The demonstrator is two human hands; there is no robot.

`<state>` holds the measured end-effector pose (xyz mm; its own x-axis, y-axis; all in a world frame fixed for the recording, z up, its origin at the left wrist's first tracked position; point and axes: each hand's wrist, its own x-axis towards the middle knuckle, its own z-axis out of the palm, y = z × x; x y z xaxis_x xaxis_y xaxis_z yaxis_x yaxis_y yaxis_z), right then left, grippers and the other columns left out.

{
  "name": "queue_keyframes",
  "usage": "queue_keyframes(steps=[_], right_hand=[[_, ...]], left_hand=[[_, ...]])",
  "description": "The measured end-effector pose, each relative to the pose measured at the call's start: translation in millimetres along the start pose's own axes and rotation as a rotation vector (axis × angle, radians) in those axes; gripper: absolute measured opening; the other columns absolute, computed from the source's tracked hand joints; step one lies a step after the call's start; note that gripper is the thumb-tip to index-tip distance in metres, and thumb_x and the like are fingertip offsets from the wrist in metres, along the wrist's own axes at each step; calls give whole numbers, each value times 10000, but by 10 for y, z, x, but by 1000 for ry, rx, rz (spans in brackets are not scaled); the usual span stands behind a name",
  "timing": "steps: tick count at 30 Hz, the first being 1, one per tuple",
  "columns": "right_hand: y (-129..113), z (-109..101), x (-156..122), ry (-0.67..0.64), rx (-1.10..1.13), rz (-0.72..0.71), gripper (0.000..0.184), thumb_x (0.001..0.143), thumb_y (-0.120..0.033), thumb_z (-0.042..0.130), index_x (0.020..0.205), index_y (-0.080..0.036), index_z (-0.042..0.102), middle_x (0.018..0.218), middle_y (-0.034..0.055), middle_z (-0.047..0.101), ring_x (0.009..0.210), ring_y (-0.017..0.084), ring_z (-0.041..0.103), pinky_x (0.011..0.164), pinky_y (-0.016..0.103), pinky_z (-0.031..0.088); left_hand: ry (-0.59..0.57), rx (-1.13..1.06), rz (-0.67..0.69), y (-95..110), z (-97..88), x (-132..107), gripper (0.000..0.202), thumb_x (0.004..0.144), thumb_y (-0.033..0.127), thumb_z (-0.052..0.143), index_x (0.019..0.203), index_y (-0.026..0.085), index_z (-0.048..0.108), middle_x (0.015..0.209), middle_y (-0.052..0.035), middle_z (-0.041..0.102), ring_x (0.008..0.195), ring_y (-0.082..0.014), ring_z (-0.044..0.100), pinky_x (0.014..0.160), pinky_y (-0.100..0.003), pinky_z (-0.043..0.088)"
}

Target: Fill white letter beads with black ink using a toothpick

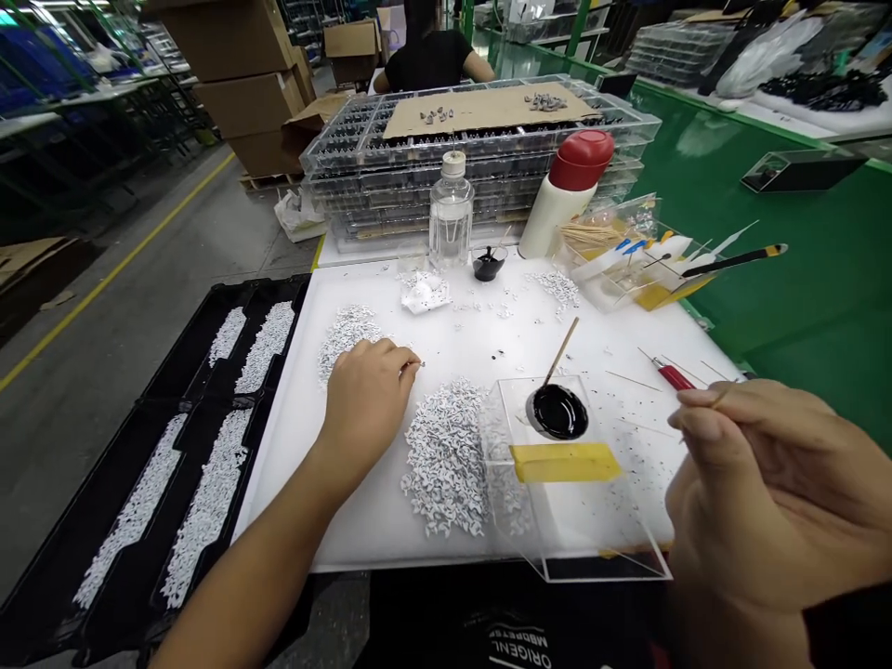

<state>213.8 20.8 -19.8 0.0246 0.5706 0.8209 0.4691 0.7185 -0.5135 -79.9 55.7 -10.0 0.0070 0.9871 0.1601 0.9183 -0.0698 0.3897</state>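
Surface: white board (362,520), centre.
Room: grey floor (139,307), left.
My left hand (366,400): pinches white piece (416,363).
My right hand (767,502): pinches stick (719,396).

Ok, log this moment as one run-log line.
left hand: pinching small white piece on white board | right hand: pinching thin tool | ink dish: between hands, wooden stick resting in it

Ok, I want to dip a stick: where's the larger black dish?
Head view, right of centre: the black dish sits on the clear box, behind the yellow tape.
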Motion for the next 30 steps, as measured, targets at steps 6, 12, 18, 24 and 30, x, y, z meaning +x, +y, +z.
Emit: queue_keyframes(steps=[6,12,18,24,30], right_hand=[[353,119,-175,227,128,91,523,749,76,792,1153,-252,841,892,82,775,760,245,682,684,385,535],[395,118,-218,278,177,224,422,762,49,800,1062,-241,864,875,49,793,744,194,692,661,319,536],[282,239,-230,354,114,300,139,824,-150,864,946,-191,814,841,13,772,737,157,688,665,301,536],[184,258,-233,300,88,346,114,877,-219,838,929,-155,761,836,-14,738,755,131,671,695,280,528],[168,236,-232,300,137,388,228,803,-135,852,957,-303,847,829,14,766,718,219,651,606,394,447]], left_hand=[[-42,67,-65,31,-15,26,187,1058,246,599,1188,167,709,1129,-75,737,1109,-252,691,1042,-514,537],[-216,-1,10,85,-16,5,150,1014,300,693,1056,160,729,1042,-49,749,962,-205,721,889,-414,616],[-121,63,-88,-88,58,40,139,1026,274,671,1083,154,715,1163,-77,725,1106,-243,695,992,-479,589],[-120,-102,-98,-37,31,51,166,1040,237,626,1158,179,726,1171,-71,720,1033,-229,691,969,-460,574],[-306,-397,-33,149,161,-58,158,888,226,810,1045,222,788,987,-25,764,851,-195,691,786,-346,567]])
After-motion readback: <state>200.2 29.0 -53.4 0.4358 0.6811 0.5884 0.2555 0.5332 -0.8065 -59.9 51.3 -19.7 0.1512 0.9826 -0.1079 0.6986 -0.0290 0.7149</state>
